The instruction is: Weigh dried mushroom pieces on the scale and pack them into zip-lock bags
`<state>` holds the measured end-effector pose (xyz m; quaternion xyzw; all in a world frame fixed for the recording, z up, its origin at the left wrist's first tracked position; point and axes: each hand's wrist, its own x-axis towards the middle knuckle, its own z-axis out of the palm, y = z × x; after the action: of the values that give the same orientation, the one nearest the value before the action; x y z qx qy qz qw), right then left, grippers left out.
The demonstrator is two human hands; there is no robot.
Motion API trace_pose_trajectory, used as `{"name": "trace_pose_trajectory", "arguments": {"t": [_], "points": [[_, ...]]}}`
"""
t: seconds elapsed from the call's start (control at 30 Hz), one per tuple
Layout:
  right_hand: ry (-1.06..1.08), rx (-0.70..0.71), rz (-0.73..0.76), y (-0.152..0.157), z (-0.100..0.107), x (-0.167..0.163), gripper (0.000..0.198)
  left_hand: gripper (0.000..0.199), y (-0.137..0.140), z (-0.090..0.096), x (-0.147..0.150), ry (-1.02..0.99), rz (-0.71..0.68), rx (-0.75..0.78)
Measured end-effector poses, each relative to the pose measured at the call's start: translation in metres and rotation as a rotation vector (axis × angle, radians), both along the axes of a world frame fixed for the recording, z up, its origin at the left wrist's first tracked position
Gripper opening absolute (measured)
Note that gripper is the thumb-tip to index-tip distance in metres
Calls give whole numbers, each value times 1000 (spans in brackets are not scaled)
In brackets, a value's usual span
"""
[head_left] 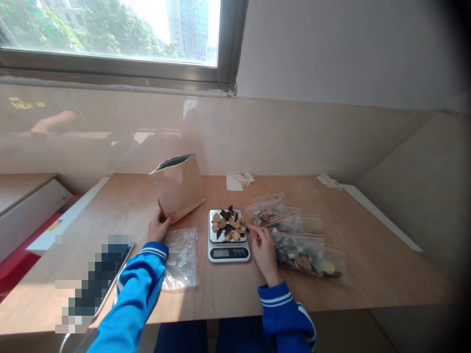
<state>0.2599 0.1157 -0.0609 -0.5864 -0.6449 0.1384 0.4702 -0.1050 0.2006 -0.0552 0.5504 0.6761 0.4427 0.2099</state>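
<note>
A brown kraft paper bag (178,189) stands open-topped on the table. My left hand (159,228) is closed on its lower left edge. Right of the bag, a white digital kitchen scale (228,259) carries a pile of dried slices (228,224), some pale tan and some dark; its display is too small to read surely. My right hand (264,250) is beside the scale's right edge, index finger stretched toward the slices and the other fingers partly curled. Whether the fingertip touches a slice I cannot tell. A clear zip bag (182,260) with a small white packet lies by my left wrist.
Several clear zip bags (301,250) of dried pieces overlap right of my right hand. A blurred-out device (99,274) with a cable lies at the left. Crumpled tissue (245,178) and a white paper piece (234,183) are near the wall, with another tissue (329,182) farther right.
</note>
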Motion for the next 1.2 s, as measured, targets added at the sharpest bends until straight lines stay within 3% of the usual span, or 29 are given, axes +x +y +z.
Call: {"name": "trace_pose_trajectory", "arguments": {"t": [0.23, 0.43, 0.53, 0.67, 0.77, 0.87, 0.97, 1.1, 1.2], "points": [[-316, -56, -17, 21, -13, 11, 27, 63, 3, -5, -2, -110, -26, 9], [-199, -55, -21, 21, -8, 13, 22, 63, 7, -11, -4, -152, -124, 18], [-66, -57, -43, 24, 15, 12, 18, 60, 6, -9, -3, -130, -116, 15], [114, 45, 1, 26, 80, -10, 15, 50, 1, -1, 1, -78, -113, 34], [168, 169, 187, 25, 134, -38, 15, 45, -2, 3, 3, -73, -158, 69], [102, 244, 446, 27, 169, -65, 13, 46, -2, 3, 4, -57, -150, 68], [-62, 310, 506, 34, 178, -85, 13, 45, -1, 0, 3, -59, -164, 78], [-333, 315, 387, 47, 172, -98, 17, 47, 0, -4, 1, -55, -169, 65], [-382, 317, 347, 51, 170, -98, 24, 49, 1, -5, 1, -39, -150, 30]]}}
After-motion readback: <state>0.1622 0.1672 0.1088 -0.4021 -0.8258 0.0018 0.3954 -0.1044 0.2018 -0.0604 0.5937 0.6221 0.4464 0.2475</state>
